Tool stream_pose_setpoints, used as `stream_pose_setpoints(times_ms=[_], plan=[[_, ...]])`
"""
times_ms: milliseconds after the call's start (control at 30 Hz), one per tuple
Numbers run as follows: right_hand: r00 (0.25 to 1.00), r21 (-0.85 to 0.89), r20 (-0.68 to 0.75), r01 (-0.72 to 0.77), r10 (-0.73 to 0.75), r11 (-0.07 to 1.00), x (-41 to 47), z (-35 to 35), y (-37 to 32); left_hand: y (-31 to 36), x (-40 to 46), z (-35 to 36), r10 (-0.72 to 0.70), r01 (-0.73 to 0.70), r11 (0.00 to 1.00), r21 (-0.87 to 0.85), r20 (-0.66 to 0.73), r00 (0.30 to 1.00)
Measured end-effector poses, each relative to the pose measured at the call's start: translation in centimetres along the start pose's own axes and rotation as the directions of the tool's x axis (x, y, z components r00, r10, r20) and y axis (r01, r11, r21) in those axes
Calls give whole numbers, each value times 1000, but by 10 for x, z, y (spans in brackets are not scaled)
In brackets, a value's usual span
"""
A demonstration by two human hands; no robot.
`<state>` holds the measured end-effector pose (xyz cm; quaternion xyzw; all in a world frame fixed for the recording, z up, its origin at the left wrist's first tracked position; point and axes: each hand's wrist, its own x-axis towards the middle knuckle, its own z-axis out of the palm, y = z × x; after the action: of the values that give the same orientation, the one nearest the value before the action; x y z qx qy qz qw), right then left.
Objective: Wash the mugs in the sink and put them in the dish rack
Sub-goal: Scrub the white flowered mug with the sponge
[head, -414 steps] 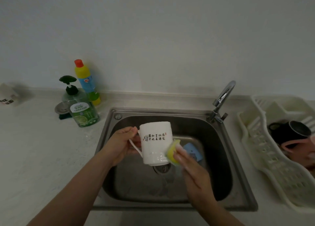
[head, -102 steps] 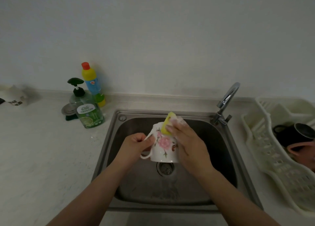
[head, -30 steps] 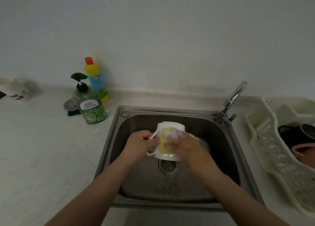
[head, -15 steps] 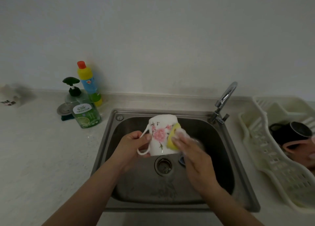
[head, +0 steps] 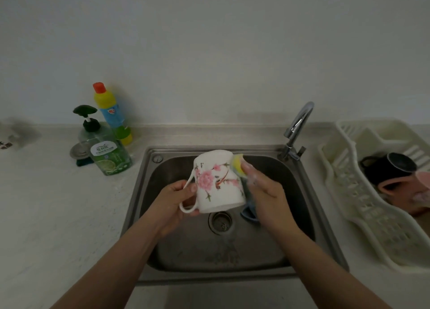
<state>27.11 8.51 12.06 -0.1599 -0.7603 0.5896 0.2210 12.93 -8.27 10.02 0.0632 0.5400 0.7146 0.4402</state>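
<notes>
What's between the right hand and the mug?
In the head view, a yellow sponge, held by the right hand against the flowered mug.

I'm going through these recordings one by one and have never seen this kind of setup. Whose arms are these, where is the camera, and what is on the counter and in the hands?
There is no machine here: a person wears one wide-angle camera on the head, looking forward and down, so the two arms are their own. The left hand holds a white flowered mug by its handle, upside down and tilted, over the steel sink. The right hand presses a yellow sponge against the mug's side. A tap stands behind the sink. On the counter to the left stand a green soap bottle and a yellow bottle. To the right, a white dish rack already holds a black mug and a pink one.
</notes>
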Motion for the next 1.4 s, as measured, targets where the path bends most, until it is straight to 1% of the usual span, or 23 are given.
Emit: stream_pose_setpoints(times_ms=[33,133,233,333,433,500,567,600,667,700,767,833,867,967,1000,1067,1133,1200,1233,1267,1300,1333,1400], plan=[[1000,-35,-5,24,-24,999,7,0,-6,1,0,2,5,-5,1000,-18,7,1000],[998,54,-55,34,-31,998,-20,6,-11,8,2,0,29,-28,996,-79,17,999],[984,-87,-36,172,-175,981,-41,9,-17,12,2,-8,25,-24,1000,-11,31,999],[981,-88,-61,179,-184,980,1,8,-33,12,-1,3,9,-12,999,51,47,999],[966,-222,-1,253,-260,942,-9,8,-28,13,0,6,42,-42,999,20,15,999],[930,-392,101,363,-353,845,-37,10,-20,15,0,5,53,-50,994,95,-20,998],[885,-525,251,465,-393,712,-26,9,-15,13,1,8,67,-59,982,181,-40,997],[886,-617,270,460,-378,638,-8,12,-22,13,2,11,72,-60,974,218,-49,996],[924,-713,300,382,-237,587,19,18,-32,10,5,14,91,-70,959,274,-65,994],[924,-753,302,382,-234,535,21,19,-33,10,7,13,99,-70,951,301,-83,992],[855,-745,375,508,-358,433,4,19,-16,9,11,8,137,-76,918,389,-132,982],[776,-681,438,616,-455,396,-17,15,2,7,13,5,198,-107,872,478,-146,969],[774,-688,443,617,-453,382,-9,14,3,7,14,6,226,-121,849,515,-148,963],[862,-791,346,480,-370,379,26,18,-12,6,14,14,235,-118,843,525,-161,959],[864,-797,355,480,-358,367,26,20,-14,7,14,14,234,-113,841,530,-168,958],[816,-755,444,563,-369,336,5,20,-5,8,13,11,236,-104,831,547,-176,956],[746,-659,534,662,-397,356,-19,14,7,7,11,7,251,-123,830,544,-168,953],[729,-666,526,673,-439,322,-5,10,4,7,11,9,248,-133,841,524,-154,957],[775,-719,463,612,-431,329,8,10,2,8,10,11,228,-131,861,491,-143,963],[819,-742,380,547,-429,387,21,9,-2,10,10,14,206,-129,889,440,-133,969],[866,-733,298,477,-401,485,23,9,-6,10,9,16,180,-120,915,386,-125,976],[879,-721,271,455,-393,522,18,9,-6,11,8,17,156,-106,935,338,-124,980],[829,-695,345,541,-441,474,-11,5,8,12,8,14,124,-85,962,259,-138,983]])
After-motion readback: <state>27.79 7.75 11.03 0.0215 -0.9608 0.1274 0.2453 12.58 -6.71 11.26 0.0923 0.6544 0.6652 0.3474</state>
